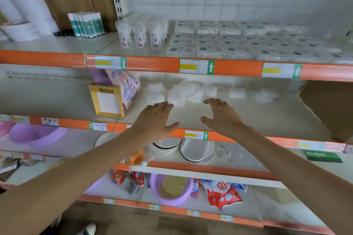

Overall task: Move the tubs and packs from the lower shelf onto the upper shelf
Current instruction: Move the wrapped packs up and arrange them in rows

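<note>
Since packs (176, 94) lie far back on lower shelf (248, 116), both arms reach in: left hand (154, 118), right hand (222, 116) spread open, empty, just short of pile. Likely two-handed scoop toward upper shelf (57, 44).

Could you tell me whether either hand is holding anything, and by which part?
Nothing is held: the left hand and right hand reach open toward the white packs.

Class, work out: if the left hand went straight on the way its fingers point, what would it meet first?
Probably the heap of white packs, just beyond the fingers of the left hand; depth is unclear.
</note>
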